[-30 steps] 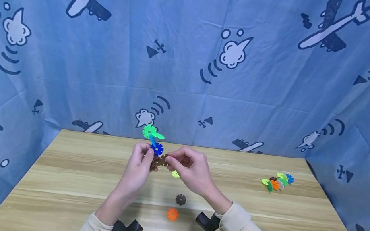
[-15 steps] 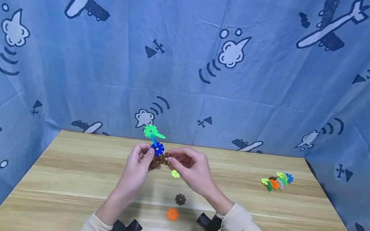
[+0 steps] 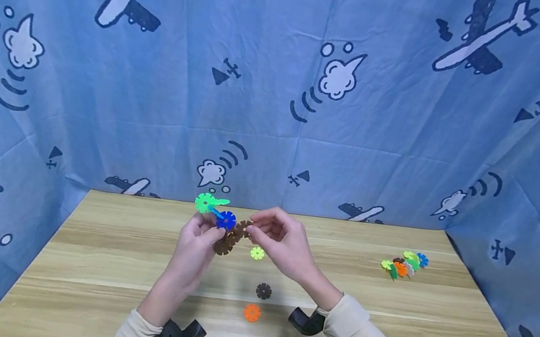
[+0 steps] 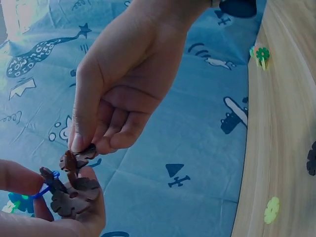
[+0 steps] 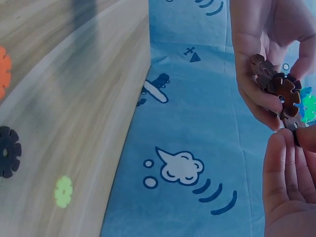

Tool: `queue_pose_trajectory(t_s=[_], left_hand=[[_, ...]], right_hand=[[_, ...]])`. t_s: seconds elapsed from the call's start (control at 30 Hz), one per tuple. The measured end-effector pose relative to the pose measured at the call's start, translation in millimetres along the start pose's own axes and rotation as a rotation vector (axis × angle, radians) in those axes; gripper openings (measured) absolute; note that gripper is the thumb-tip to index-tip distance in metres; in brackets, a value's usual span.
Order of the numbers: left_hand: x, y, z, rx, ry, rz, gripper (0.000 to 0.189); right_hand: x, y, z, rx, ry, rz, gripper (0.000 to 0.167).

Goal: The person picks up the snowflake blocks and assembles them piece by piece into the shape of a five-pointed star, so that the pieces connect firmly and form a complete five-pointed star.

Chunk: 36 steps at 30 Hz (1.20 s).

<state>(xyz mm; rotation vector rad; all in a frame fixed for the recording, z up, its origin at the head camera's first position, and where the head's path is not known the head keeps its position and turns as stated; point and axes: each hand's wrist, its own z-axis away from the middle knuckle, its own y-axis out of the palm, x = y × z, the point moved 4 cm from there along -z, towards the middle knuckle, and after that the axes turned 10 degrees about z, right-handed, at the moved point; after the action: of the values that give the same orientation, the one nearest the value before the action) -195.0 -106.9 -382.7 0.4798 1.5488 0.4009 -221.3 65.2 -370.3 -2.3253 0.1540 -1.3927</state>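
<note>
My left hand [image 3: 195, 245] grips a chain of interlocking snowflake discs above the table. The chain runs from green discs [image 3: 205, 203] through a light-blue disc [image 3: 215, 212] to a dark blue disc [image 3: 226, 221] and several brown discs [image 3: 224, 244]. With thumb and fingertips, my right hand [image 3: 285, 244] pinches the brown disc at the chain's right end [image 3: 243, 228]. In the left wrist view, brown discs [image 4: 75, 198] sit between my left fingers, with the right hand [image 4: 129, 84] coming from above. In the right wrist view, one brown disc [image 5: 287, 96] faces the camera.
On the wooden table [image 3: 124, 269] lie a yellow-green disc [image 3: 257, 253], a dark brown disc [image 3: 264, 291] and an orange disc [image 3: 252, 313]. A colourful cluster of discs [image 3: 404, 265] lies on the right. A blue printed curtain [image 3: 280, 105] surrounds the table's back and sides.
The chain has tilted, its green end swinging left and down while more of the brown discs come into view below. My left hand has turned slightly; my right hand keeps pinching the brown disc.
</note>
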Motion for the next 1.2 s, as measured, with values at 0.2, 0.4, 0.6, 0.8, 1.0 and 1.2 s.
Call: queue_pose_trajectory(t_s=[0.2, 0.4, 0.6, 0.8, 1.0, 1.2], left_hand=[[1.0, 1.4, 1.3, 0.036, 0.018, 0.120, 0.029], [1.1, 3.3, 1.7, 0.015, 0.035, 0.095, 0.034], [1.9, 3.3, 1.5, 0.010, 0.029, 0.055, 0.032], [1.9, 4.1, 0.5, 0.063, 0.038, 0.087, 0.040], [2.4, 4.1, 0.7, 0.068, 0.024, 0.094, 0.043], [2.7, 2.7, 2.4, 0.063, 0.020, 0.089, 0.041]], right_hand=[[2.7, 0.4, -2.2, -0.010, -0.026, 0.016, 0.016], [5.5, 0.8, -4.5, -0.032, -0.056, 0.056, 0.014], [7.8, 0.9, -6.1, -0.047, -0.078, 0.066, 0.013], [8.6, 0.9, -7.2, -0.051, -0.094, 0.078, 0.012], [7.6, 1.1, -6.7, -0.049, -0.098, 0.083, 0.011], [9.3, 1.3, -6.6, -0.049, -0.115, 0.076, 0.012]])
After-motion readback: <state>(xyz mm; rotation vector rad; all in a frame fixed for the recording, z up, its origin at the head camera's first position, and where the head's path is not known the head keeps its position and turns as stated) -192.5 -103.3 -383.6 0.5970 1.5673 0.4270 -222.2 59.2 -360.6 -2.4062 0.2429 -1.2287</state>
